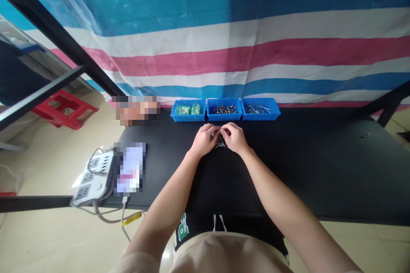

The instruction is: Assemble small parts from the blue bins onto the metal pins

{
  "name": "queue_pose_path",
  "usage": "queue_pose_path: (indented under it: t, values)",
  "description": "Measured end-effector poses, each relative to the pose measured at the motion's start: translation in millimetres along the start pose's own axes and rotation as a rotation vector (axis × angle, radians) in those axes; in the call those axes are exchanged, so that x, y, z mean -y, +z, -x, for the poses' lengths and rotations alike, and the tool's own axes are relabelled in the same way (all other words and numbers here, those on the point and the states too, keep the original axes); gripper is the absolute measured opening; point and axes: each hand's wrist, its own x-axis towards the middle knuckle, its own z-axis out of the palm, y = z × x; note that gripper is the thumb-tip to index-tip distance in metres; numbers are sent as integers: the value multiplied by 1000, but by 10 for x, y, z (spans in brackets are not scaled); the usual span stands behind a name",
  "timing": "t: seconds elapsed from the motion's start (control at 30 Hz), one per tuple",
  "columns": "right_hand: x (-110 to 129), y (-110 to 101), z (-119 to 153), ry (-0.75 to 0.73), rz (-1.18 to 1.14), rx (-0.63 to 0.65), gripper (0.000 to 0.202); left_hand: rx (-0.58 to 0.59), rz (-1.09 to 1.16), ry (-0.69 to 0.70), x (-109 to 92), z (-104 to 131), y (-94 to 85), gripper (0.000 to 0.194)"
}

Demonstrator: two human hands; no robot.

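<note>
My left hand (203, 140) and my right hand (236, 137) meet above the black table, just in front of the blue bins. The fingers of both are closed in a pinch, with fingertips nearly touching. What they pinch is too small to make out. Between and below the hands lies a small pile of shiny, thin metal pieces (219, 141), like screws or pins, partly hidden by the fingers. Behind stand a left blue bin (188, 118) with green-and-white packets, a middle blue bin (224, 117) with small metal parts and a right blue bin (261, 117) with long thin metal pieces.
A white power strip (92, 179) with cables sits at the table's left edge, beside a blurred flat object (130, 168). Small bits (364, 136) lie far right on the black table (307, 162). A striped sheet (192, 59) hangs behind; a red stool (68, 111) stands left.
</note>
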Motion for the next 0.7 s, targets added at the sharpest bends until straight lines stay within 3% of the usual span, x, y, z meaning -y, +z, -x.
queue_pose_path:
  t: [0.37,0.7]
  values:
    - [77,-1,16,25,-42,-46,20,9,23,-4,-8,-3,7,22]
    - [55,42,29,63,-48,-31,19,-75,25,-67,32,-2,19,11]
